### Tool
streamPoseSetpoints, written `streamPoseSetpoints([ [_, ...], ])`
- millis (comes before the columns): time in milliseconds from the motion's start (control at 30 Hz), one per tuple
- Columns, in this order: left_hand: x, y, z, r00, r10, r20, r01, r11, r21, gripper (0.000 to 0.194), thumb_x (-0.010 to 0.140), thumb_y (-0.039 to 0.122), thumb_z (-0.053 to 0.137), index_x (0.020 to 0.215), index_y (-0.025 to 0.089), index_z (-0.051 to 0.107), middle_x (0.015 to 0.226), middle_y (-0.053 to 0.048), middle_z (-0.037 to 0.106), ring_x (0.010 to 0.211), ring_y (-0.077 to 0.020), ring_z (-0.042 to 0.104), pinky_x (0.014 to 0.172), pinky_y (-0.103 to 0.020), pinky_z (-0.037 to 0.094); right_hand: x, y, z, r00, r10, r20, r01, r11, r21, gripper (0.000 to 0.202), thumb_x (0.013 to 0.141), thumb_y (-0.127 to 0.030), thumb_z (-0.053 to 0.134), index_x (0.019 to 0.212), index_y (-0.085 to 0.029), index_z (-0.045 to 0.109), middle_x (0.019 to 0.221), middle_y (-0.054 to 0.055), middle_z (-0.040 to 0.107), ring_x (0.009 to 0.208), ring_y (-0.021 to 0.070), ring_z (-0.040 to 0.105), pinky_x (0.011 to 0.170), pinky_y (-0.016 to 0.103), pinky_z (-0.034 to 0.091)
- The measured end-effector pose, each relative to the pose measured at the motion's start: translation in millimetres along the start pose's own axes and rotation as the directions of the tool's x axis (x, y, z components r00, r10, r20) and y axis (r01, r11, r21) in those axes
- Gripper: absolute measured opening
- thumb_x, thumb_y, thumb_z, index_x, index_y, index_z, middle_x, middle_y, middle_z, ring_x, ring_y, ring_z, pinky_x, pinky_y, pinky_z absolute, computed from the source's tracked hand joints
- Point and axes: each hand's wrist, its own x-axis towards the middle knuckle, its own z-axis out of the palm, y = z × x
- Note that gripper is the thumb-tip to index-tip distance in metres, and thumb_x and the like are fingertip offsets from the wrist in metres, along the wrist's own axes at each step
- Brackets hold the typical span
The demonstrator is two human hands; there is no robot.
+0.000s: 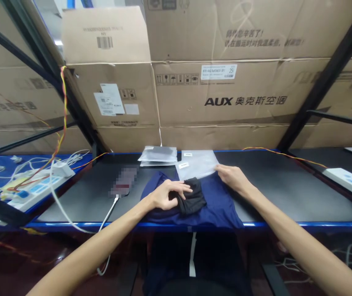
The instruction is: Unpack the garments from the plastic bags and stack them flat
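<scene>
Cardboard cartons (222,92) marked AUX stand as a wall behind the back edge of your black bench (274,189), with dark posts (305,96) rising near its back corners. Near the middle of the front edge lies navy cloth (219,201), reaching that edge, and crumpled black cloth (196,199) sits on it. Your left hand (169,195) rests over the black cloth's left side, fingers and thumb curved; you cannot tell whether they pinch it. Your right hand (233,176) pinches the right corner of frosted packaging (202,158), which lies between the navy cloth and the back edge and shows two white labels. Just left of that, a stack of bags (159,154) lies by the back edge. Left of the navy cloth is a pixelated device (125,181); its white cable (108,216) drops over the front edge, passing beneath your left forearm. Toward the right end sits a power strip (350,181), and a yellow-red wire (263,149) trails along the back edge.
</scene>
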Motion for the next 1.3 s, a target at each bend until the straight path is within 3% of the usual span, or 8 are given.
streamPoseSetpoints([
  [233,-1.2,1.0,0.2,1.000,0.009,-0.004,-0.009,1.000,-0.005,0.043,0.056,0.009,0.047,0.090,0.018,0.072,0.117,-0.008,0.072,0.118,-0.0276,0.064,0.109,-0.044,0.044,1.8,-4.3,-5.8,0.982,0.117,0.150,-0.109,0.992,-0.062,0.027,0.092,-0.015,0.048,0.100,-0.020,0.074,0.102,0.009,0.077,0.081,0.0233,0.074,0.065,0.027,0.053],
  [600,-1.0,4.5,-1.8,1.000,-0.017,0.014,0.017,1.000,0.013,0.043,0.060,0.010,0.049,0.096,0.019,0.070,0.122,-0.008,0.070,0.121,-0.0272,0.062,0.110,-0.044,0.042,40.1,10.5,11.1,0.943,0.249,0.220,-0.249,0.968,-0.025,0.035,0.092,-0.017,0.048,0.117,-0.024,0.071,0.118,0.008,0.073,0.101,0.0278,0.071,0.086,0.038,0.056],
  [700,-0.9,7.9,-4.2,1.000,-0.009,0.025,0.006,0.996,0.085,0.052,0.061,0.010,0.048,0.108,0.020,0.068,0.126,-0.007,0.068,0.124,-0.0254,0.059,0.111,-0.043,0.042,40.1,11.7,13.8,0.936,0.275,0.220,-0.284,0.959,0.010,0.037,0.093,-0.020,0.047,0.124,-0.024,0.068,0.120,0.008,0.072,0.101,0.0298,0.071,0.087,0.042,0.057],
  [800,0.1,9.9,-7.2,0.999,0.011,0.052,-0.023,0.971,0.239,0.054,0.066,0.010,0.050,0.116,0.021,0.067,0.129,-0.007,0.066,0.124,-0.0237,0.059,0.110,-0.040,0.043,32.0,10.4,9.1,0.941,0.283,0.186,-0.296,0.954,0.050,0.041,0.096,-0.025,0.044,0.133,-0.024,0.061,0.135,0.008,0.063,0.116,0.0287,0.065,0.095,0.042,0.054],
  [933,10.0,13.6,-6.2,0.998,-0.027,0.065,-0.003,0.902,0.433,0.043,0.076,0.017,0.054,0.116,0.022,0.067,0.124,-0.006,0.069,0.113,-0.0209,0.066,0.100,-0.033,0.050,15.1,7.2,0.5,0.975,0.171,0.141,-0.193,0.968,0.161,0.039,0.097,-0.030,0.045,0.129,-0.021,0.064,0.136,0.008,0.063,0.128,0.0240,0.056,0.109,0.036,0.044],
  [1100,43.2,25.0,4.9,0.976,-0.198,-0.091,0.210,0.751,0.626,0.031,0.086,0.028,0.054,0.113,0.023,0.068,0.105,-0.005,0.074,0.093,-0.0223,0.071,0.080,-0.031,0.054,-6.3,1.1,2.7,0.973,-0.057,0.224,-0.003,0.966,0.258,0.038,0.094,-0.031,0.048,0.126,-0.020,0.067,0.131,0.010,0.065,0.131,0.0279,0.053,0.111,0.044,0.043],
  [1200,65.9,31.6,17.0,0.933,-0.291,-0.211,0.353,0.631,0.690,0.030,0.089,0.031,0.052,0.112,0.022,0.068,0.100,-0.007,0.073,0.086,-0.0242,0.071,0.074,-0.032,0.054,-12.1,-2.1,6.2,0.965,-0.070,0.253,-0.001,0.963,0.271,0.040,0.096,-0.030,0.046,0.128,-0.019,0.065,0.134,0.012,0.063,0.132,0.0292,0.051,0.111,0.047,0.042],
  [1300,79.8,36.7,33.7,0.907,-0.356,-0.225,0.402,0.576,0.712,0.030,0.089,0.034,0.051,0.114,0.021,0.065,0.102,-0.008,0.070,0.086,-0.0253,0.070,0.071,-0.033,0.054,-13.8,-1.4,7.6,0.960,-0.063,0.272,-0.019,0.957,0.288,0.041,0.095,-0.029,0.045,0.131,-0.019,0.064,0.138,0.012,0.060,0.134,0.0289,0.049,0.112,0.049,0.042],
])
